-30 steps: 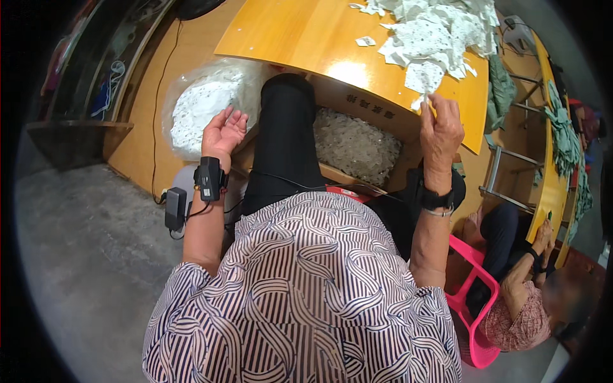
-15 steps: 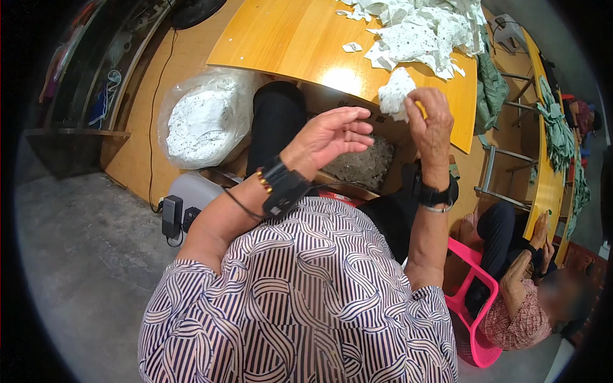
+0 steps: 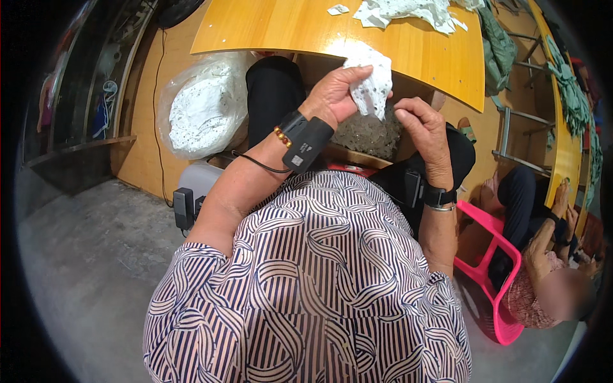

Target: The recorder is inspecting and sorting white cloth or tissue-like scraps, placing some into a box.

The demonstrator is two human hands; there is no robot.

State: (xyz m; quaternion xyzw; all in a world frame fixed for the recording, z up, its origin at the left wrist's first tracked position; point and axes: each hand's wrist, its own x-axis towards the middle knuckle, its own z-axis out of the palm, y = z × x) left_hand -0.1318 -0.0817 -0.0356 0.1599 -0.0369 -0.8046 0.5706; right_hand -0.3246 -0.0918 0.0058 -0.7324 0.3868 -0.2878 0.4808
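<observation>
My left hand (image 3: 335,96) grips a white cloth scrap (image 3: 370,80) with dark specks, the thumb lying over it. The scrap stands up at the near edge of the yellow wooden table (image 3: 274,25) and hangs down past the fingers. Just right of it, apart from the cloth, is my right hand (image 3: 424,127), its fingers bent and the thumb and forefinger tips close together. Whether anything tiny sits in that pinch cannot be seen. More speckled white cloth scraps (image 3: 415,11) lie on the far part of the table, one small scrap (image 3: 338,9) by itself.
A clear plastic bag (image 3: 204,105) of speckled white material stands left of my knee. Beneath the table edge, between my legs, is a box of grey scraps (image 3: 367,137). Green cloth (image 3: 498,51) hangs at the table's right side. Another person sits on a pink chair (image 3: 488,255) at right.
The scrap has passed from my right hand to my left, nearer to me. My right hand has come down a little, off the cloth. The view has shifted, showing less of the pile.
</observation>
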